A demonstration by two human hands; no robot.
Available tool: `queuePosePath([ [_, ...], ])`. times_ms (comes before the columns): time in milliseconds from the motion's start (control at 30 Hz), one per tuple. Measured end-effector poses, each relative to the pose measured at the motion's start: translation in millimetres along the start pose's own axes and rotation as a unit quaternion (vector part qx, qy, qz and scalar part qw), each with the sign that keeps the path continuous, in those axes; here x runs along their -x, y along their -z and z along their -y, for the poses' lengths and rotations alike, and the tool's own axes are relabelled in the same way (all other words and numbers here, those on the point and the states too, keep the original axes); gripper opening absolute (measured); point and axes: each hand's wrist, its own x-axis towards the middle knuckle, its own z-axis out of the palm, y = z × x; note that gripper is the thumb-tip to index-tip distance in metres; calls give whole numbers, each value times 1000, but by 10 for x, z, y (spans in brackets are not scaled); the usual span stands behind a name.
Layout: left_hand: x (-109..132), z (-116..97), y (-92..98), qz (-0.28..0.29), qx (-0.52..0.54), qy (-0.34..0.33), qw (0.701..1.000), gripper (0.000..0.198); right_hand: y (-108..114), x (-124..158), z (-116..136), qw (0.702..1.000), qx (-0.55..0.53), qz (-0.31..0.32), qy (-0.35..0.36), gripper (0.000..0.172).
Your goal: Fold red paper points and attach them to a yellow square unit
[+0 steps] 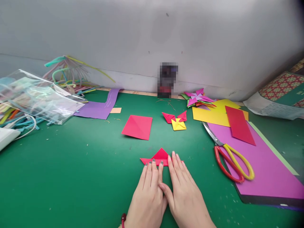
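Note:
A folded piece of red paper [160, 154] lies on the green tabletop, a triangular peak pointing away from me and a narrow folded strip along its near edge. On the left part of that strip rest the fingertips of my left hand [148, 193], fingers stretched out flat. My right hand [186, 190] presses the right part with straight fingers, its thumb touching the left hand. The fingers cover some of the near edge. Beyond them lie a creased red paper square [137, 127] and small folded pieces, two red [169, 117] and one yellow [179, 124].
Red-and-yellow-handled scissors [228, 152] lie right, partly over purple paper [266, 171]. Yellow sheets [204, 116], a red strip [239, 125] and a folded paper flower [197, 97] sit behind. At left are a clear plastic bag [47, 98], pipe cleaners [68, 71] and purple paper [95, 109].

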Motion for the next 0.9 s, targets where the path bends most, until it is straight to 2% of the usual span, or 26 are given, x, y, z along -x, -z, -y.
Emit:
queuePosePath([
  [133, 14, -1, 6, -36, -28, 19, 999, 36, 1, -8, -4, 1000, 4, 0, 3, 62],
  [233, -14, 38, 53, -26, -24, -20, 999, 36, 3, -8, -5, 1000, 5, 2, 7, 60],
  [367, -43, 61, 80, -24, -29, -14, 999, 39, 10, -6, -3, 1000, -4, 12, 3, 56],
  [533, -7, 18, 2, -22, -16, 11, 1000, 40, 26, 4, -4, 1000, 6, 17, 18, 49],
  [700, 29, 8, -35, -21, -21, 20, 999, 51, 68, -11, 19, 998, 44, 31, 30, 49],
  [900, 30, -12, -38, 6, -28, 30, 999, 50, 68, -24, 23, 995, 72, 26, 57, 51],
])
